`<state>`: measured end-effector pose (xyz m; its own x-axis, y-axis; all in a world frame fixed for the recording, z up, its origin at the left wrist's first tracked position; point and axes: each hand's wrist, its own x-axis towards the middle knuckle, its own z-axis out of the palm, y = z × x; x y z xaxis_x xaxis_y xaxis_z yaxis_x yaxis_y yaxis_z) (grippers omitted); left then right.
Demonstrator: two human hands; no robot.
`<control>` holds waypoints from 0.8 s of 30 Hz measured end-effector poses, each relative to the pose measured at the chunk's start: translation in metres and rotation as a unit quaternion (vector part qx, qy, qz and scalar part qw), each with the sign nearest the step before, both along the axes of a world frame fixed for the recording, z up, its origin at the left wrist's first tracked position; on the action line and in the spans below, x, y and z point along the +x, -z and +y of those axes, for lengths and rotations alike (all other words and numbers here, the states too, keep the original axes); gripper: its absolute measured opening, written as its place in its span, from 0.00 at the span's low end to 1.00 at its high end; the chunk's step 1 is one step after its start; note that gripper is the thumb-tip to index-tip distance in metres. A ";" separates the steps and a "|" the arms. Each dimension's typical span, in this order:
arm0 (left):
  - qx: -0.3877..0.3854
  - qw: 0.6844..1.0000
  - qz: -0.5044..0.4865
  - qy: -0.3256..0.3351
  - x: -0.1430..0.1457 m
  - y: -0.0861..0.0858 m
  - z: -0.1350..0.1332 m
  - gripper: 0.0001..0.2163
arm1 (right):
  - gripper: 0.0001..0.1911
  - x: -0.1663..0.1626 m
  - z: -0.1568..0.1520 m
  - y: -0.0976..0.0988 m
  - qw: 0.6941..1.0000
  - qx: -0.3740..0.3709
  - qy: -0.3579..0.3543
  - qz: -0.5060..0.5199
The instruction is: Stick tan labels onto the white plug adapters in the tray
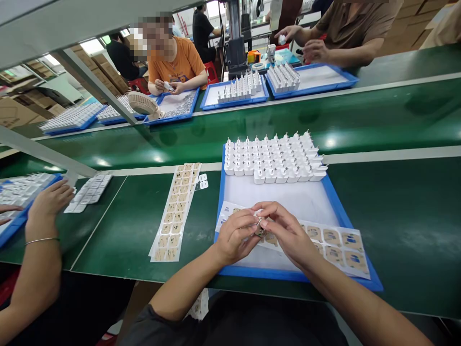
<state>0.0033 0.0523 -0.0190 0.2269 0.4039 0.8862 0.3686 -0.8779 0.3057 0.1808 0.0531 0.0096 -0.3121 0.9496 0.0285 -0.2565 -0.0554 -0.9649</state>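
My left hand (236, 234) and my right hand (284, 230) meet over the front of a blue-rimmed tray (333, 197). Both are closed, with fingertips pinching a small piece with tan and dark marks (260, 228); the fingers hide most of it, so its kind is unclear. Beneath my hands, a sheet of tan stickers (331, 236) lies across the tray and overhangs its right rim. White plug adapters (273, 158) stand in close rows at the tray's far end, pins up. Left of the tray lie more sticker sheets (176, 206) beside two small white labels (203, 180).
At far left, a co-worker's hand (50, 197) is near another tray and a group of white pieces (90, 190). Beyond the green conveyor belt (201, 137), people work at trays of plugs (241, 89). A beige fan (144, 103) stands there. A slanting metal post (97, 86) rises at left.
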 end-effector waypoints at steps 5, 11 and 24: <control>-0.031 0.999 -0.034 -0.006 0.000 0.000 0.001 0.21 | 0.06 0.002 0.002 -0.008 0.999 -0.038 -0.026 0.007; -0.096 0.990 -0.101 -0.001 0.002 0.001 0.000 0.20 | 0.16 0.001 0.001 -0.007 0.998 -0.039 -0.037 -0.022; -0.072 0.994 -0.065 0.049 0.001 -0.002 0.001 0.21 | 0.09 0.006 0.005 -0.006 0.994 0.044 0.020 -0.094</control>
